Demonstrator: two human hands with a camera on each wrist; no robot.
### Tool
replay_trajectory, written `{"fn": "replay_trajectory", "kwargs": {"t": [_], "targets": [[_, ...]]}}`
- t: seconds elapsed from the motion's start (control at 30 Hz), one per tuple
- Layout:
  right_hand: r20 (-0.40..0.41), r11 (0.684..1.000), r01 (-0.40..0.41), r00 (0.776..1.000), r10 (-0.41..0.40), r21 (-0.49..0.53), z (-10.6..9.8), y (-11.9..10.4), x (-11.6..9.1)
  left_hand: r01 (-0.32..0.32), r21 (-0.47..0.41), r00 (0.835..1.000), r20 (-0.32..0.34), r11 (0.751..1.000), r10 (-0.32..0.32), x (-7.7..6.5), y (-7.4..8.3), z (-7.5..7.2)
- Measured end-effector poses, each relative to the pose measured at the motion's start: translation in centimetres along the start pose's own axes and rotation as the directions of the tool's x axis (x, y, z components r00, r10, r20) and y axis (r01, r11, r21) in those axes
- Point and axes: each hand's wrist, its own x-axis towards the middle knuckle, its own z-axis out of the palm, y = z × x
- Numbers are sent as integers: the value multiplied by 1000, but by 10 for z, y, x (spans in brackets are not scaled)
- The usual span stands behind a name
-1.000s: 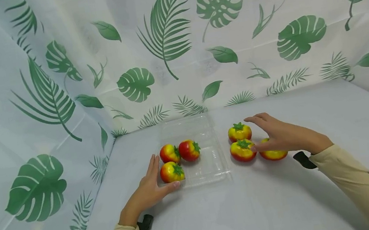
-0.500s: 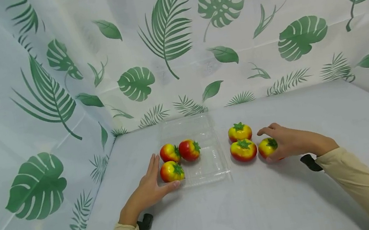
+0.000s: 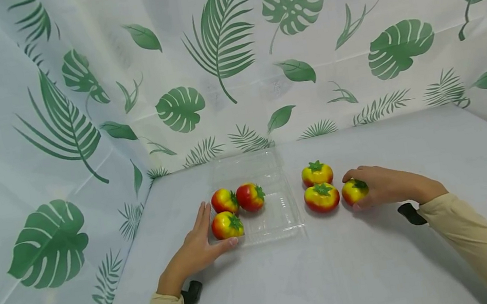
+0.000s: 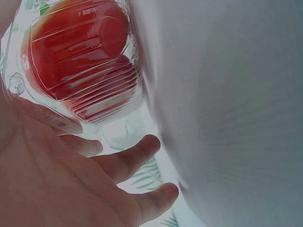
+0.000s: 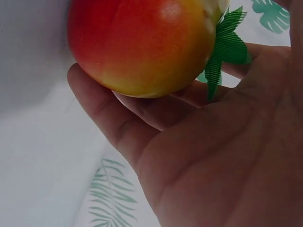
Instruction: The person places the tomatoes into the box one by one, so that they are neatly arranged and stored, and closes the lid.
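Note:
In the head view, my left hand [image 3: 199, 251] rests against the left side of a clear plastic clamshell box [image 3: 291, 207], fingers extended and thumb at the front corner. Three red-and-yellow artificial persimmons [image 3: 251, 197] with green leafy tops lie in the box's left part. The left wrist view shows the ribbed clear wall with red fruit [image 4: 80, 47] behind it, and the spread fingers [image 4: 128, 163] alongside. My right hand [image 3: 386, 185] curls over another persimmon [image 5: 147, 42] on the table, thumb in front and fingers behind. Its green leaves face the palm.
Two more persimmons [image 3: 321, 198] stand one behind the other, between the box and my right hand. The box's transparent lid [image 3: 245, 164] lies folded back towards the rear wall. A white curtain [image 3: 330, 72] with green leaf prints closes off the back and left of the white table [image 3: 326, 275].
My right hand has moved right and slightly down from above the fruit group and taken hold of the rightmost persimmon. The left hand has stayed at the box.

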Motion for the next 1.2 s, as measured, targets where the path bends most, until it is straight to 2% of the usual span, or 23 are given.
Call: {"fn": "replay_trajectory", "kwargs": {"t": [0.57,0.73,1.0,1.2], "targets": [[-80,999,24,996,-27,-29,-11,0,-5,-1,-1,1000,-5,1000,1,0,-3,1],[-94,999,9,995,-12,-40,-14,-2,-7,-2,2,1000,-9,1000,2,1,-2,1],[-135,999,13,991,-19,-44,-20,-15,-13,1,-6,1000,-2,1000,-1,0,0,2],[-176,997,59,982,-67,-46,-19,-30,-15,1,9,1000,-1,1000,-1,0,0,0]]}}
